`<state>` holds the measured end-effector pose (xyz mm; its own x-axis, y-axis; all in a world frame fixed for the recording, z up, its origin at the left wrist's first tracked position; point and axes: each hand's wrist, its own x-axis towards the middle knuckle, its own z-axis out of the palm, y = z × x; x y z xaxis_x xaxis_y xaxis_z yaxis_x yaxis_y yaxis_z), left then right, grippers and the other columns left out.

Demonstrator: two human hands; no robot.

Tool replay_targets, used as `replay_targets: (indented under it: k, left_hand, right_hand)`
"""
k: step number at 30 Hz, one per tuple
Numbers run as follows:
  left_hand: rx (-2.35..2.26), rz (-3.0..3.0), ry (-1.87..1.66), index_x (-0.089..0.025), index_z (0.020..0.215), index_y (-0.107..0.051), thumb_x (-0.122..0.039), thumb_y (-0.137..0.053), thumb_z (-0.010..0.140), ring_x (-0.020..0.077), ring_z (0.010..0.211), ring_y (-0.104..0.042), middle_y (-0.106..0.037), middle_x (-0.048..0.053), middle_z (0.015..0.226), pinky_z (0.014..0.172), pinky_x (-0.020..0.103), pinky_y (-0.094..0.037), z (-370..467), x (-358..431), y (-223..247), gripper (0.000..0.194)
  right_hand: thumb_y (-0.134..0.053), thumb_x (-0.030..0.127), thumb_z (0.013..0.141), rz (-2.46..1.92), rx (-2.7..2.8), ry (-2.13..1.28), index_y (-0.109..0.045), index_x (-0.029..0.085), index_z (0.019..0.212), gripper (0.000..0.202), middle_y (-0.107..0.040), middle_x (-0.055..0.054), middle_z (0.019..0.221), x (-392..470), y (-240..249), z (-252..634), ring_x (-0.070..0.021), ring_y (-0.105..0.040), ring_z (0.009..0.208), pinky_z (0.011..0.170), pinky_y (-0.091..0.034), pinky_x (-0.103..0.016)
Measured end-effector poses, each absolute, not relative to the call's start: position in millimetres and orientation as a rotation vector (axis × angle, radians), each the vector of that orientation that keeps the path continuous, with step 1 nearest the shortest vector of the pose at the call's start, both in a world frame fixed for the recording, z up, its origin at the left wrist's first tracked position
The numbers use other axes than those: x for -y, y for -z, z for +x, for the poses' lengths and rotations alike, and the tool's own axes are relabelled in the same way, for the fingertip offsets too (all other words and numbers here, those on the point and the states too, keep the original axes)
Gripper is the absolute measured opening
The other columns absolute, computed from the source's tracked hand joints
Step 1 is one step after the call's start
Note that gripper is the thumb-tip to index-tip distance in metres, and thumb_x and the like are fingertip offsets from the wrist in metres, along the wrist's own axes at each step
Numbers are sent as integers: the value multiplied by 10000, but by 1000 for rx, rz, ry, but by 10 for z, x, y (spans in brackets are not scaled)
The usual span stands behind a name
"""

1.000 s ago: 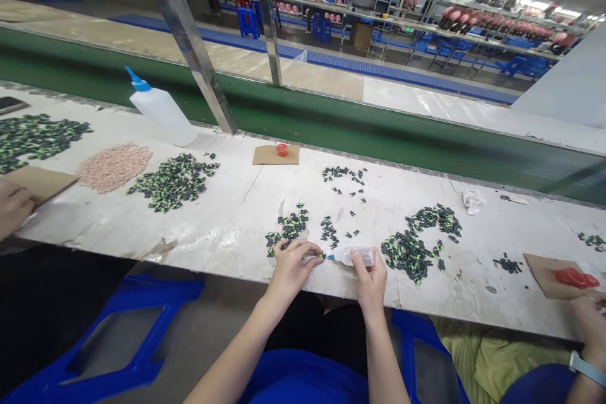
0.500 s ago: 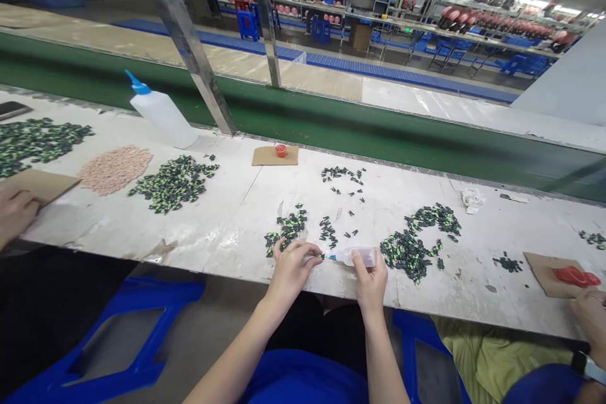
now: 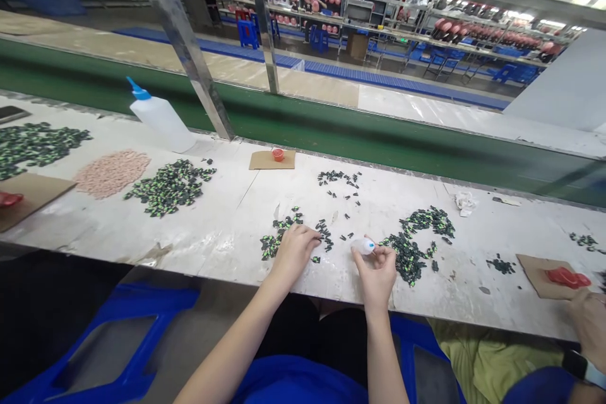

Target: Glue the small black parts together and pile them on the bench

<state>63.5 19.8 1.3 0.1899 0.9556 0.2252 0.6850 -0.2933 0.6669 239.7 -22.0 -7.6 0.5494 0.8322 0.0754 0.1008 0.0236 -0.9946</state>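
Note:
My right hand (image 3: 376,274) grips a small translucent squeeze bottle (image 3: 360,245), its blue tip turned toward the fingers. My left hand (image 3: 296,251) reaches over the table with fingertips drawn together at a little cluster of small black parts (image 3: 325,237); what is between them, if anything, is hidden. Just below those fingertips lies a single black-and-green piece (image 3: 315,259). Partly behind my left hand is a pile of black-and-green pieces (image 3: 271,246). A larger pile of black-and-green pieces (image 3: 409,259) sits to the right of the bottle.
Loose black parts (image 3: 338,178) are scattered farther back. A red cup (image 3: 278,154) stands on cardboard (image 3: 258,161). Leftward are a large white bottle (image 3: 163,123) and pale pink bits (image 3: 113,173). A co-worker's hand (image 3: 589,319) is at the right, near another cardboard piece (image 3: 530,265).
My left hand has put down a black-and-green piece and moved up to the black parts. The bottle in my right hand has swung its tip from left to right. The left co-worker's hand has left view.

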Motion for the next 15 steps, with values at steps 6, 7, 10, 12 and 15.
replay_targets:
  k: [6, 7, 10, 12, 15]
  left_hand:
    - [-1469, 2013, -878, -205, 829, -697, -66, -602, 792, 233, 859, -633, -730, 44, 847, 789, 368, -491, 617, -194, -27, 173]
    - [-1435, 1972, -914, -208, 835, -698, -83, -601, 798, 225, 862, -641, -733, 42, 859, 790, 357, -497, 614, -172, -38, 162]
    - [-1266, 1748, -1066, -210, 845, -704, -159, -618, 809, 195, 826, -666, -742, 33, 884, 762, 309, -516, 640, -66, -81, 106]
    - [-1164, 1614, -1118, -203, 845, -706, -189, -638, 800, 181, 790, -673, -744, 32, 869, 727, 283, -521, 671, 13, -107, 83]
    - [-1108, 1570, -1109, -201, 855, -704, -197, -642, 806, 179, 794, -674, -743, 32, 850, 725, 277, -525, 670, 93, -113, 79]
  right_hand:
    - [-797, 355, 650, -1519, 942, -222, -514, 184, 1068, 532, -652, -160, 1151, 412, 42, 2241, -228, -629, 943, 824, -492, -386]
    - [-785, 353, 674, -1517, 952, -192, -553, 176, 1049, 475, -673, -143, 1089, 462, 36, 2185, -215, -628, 888, 790, -494, -372]
    - [-749, 372, 725, -1459, 972, -512, -645, 162, 976, 343, -715, -104, 931, 556, 21, 2000, -196, -641, 772, 692, -518, -335]
    - [-728, 389, 743, -1377, 911, -808, -682, 160, 959, 319, -734, -99, 911, 556, 13, 1899, -210, -672, 796, 701, -547, -339]
    - [-722, 414, 739, -1299, 800, -984, -721, 159, 862, 283, -751, -90, 853, 504, 10, 1844, -224, -695, 796, 725, -572, -356]
